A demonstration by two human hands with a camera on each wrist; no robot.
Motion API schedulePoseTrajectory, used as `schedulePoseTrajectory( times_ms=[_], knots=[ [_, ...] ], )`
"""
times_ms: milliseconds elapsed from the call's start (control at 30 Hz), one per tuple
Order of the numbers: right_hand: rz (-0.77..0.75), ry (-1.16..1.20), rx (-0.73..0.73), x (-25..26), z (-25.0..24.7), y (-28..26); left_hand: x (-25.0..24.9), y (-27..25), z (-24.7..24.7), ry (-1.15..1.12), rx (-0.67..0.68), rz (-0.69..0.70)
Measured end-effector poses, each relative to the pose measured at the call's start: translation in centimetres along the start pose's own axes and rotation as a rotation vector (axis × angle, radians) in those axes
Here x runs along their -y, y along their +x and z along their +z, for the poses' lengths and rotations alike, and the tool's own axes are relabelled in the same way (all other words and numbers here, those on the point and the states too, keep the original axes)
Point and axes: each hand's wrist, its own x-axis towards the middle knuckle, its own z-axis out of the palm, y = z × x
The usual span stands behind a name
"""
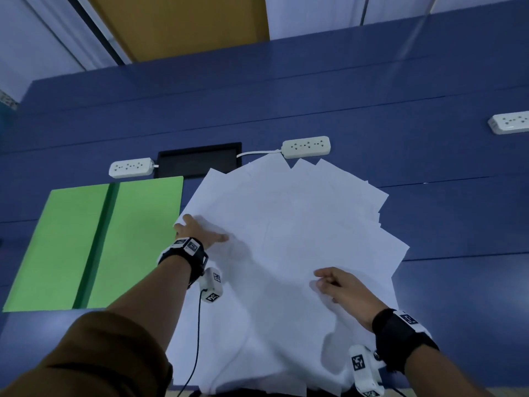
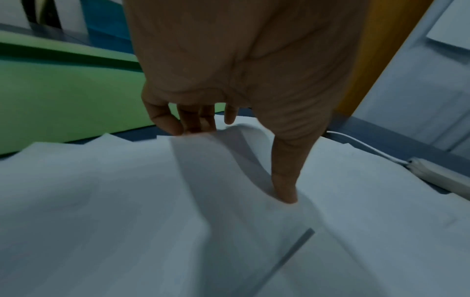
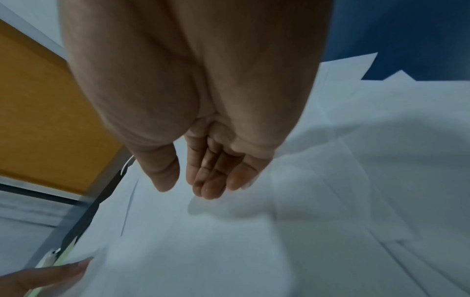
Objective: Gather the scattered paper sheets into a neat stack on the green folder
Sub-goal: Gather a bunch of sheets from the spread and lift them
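Head view showed my left hand (image 1: 200, 229) on the nine-o'clock edge of the paper sheets (image 1: 286, 239), which lay fanned in a loose, overlapping heap across the blue desk (image 1: 443, 224). The green folder (image 1: 94, 242) lay open and flat just beside that heap, at its nine o'clock, with no sheet on it.

From the left wrist, my fingers (image 2: 165, 118) were curled over the lifted border of the top sheet, their tips touching its edge, while my thumb (image 2: 286, 180) stretched out straight and pressed down into the paper, which bowed up between thumb and fingers.

My right hand (image 1: 340, 290) hung over the heap toward its five o'clock. In the right wrist view its fingers (image 3: 211, 176) were close together and only slightly bent, the thumb (image 3: 162, 170) a little apart from them, with nothing between them. A shadow lay on the paper under the tips; I could not tell whether they touched the sheet.

Beyond the heap, at twelve o'clock, a white power strip (image 1: 305, 147) sat touching the farthest sheet corners, with another strip (image 1: 131, 167) at eleven o'clock above the folder.
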Motion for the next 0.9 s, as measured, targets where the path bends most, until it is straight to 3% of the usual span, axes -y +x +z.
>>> schedulePoseTrajectory(
  times_ms=[200, 267, 367, 467, 567, 767, 900],
  knots=[
    [0.026, -0.073, -0.079, 0.9, 1.4, -0.1, 0.7, -0.4, -0.4, -0.025, 0.039, 0.158],
    [0.040, -0.115, -0.122, 1.3, 2.1, -0.2, 1.4, -0.8, -0.6, 0.027, -0.005, 0.270],
    [0.073, -0.235, -0.196, 1.9, 3.6, 0.0, 3.4, -1.1, -0.6, -0.152, -0.020, 0.506],
    [0.145, -0.512, -0.244, 3.4, 5.4, 1.1, 6.0, -0.7, -1.0, -0.215, -0.066, 0.682],
    [0.201, -0.739, -0.277, 6.2, 8.3, 2.4, 8.0, 0.0, -1.5, -0.156, -0.016, 0.709],
    [0.081, -0.938, -0.332, 9.2, 14.9, 4.2, 10.5, -0.4, -1.4, -0.143, 0.014, 0.778],
    [0.107, -1.174, -0.313, 9.6, 15.6, 4.7, 12.2, -1.5, -1.5, -0.135, 0.241, 0.661]
  ],
)
